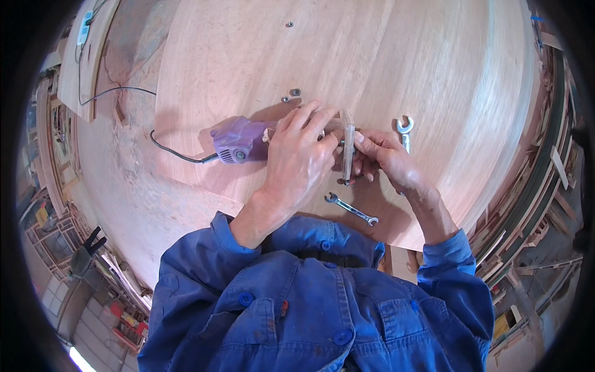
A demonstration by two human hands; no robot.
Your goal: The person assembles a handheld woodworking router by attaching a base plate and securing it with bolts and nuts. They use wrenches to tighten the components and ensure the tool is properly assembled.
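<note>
Head view shows the purple power tool lying crosswise on the wooden surface, its clear plate standing on edge at the right end, between the two hands. The left hand grasps the front part of the tool from above, fingers spread over it and reaching the plate; the right hand has its thumb and fingers drawn together at the plate's right face, but whether they pinch a small part there is hidden, so I cannot tell. For this close fingerwork, the left palm does best to press the body firmly down so that nothing rolls, while the right fingertips work lightly and squarely, since a tilted part would likely bind and a hard push could flex the plate. Whether the cord is live cannot be seen; it ought to be dead with fingers so near the front end. The near wrench and the far wrench lie in easy reach, and the two small nuts beyond the left hand are best kept clear of the sleeves
</note>
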